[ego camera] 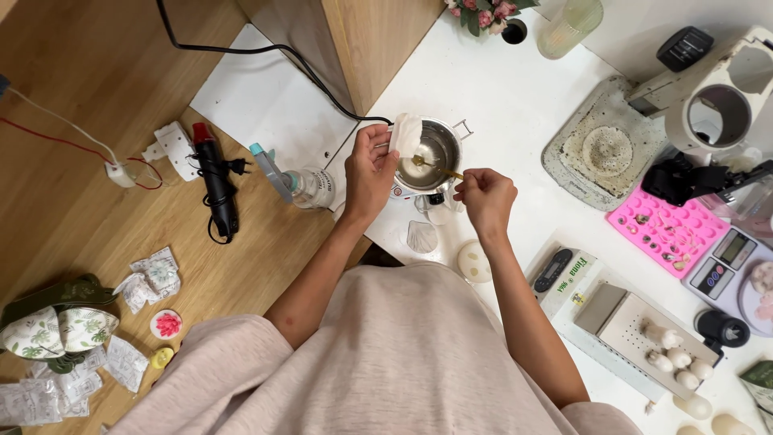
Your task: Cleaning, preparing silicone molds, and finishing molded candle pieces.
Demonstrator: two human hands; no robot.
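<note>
This looks like a small home craft workshop, set up for melting and casting wax or soap. A white worktable [515, 105] carries a small metal melting pot [433, 153] on a plugged-in heater, a pink silicone mould [668, 228] with many small cavities, a digital scale [729, 262], a tray of small white cast pieces [672, 354] and a wax-crusted mat [600, 149]. The wooden floor [97, 89] beside it holds a black heat gun [216, 181], a power strip [173, 147] and loose sachets [149, 282].
</note>
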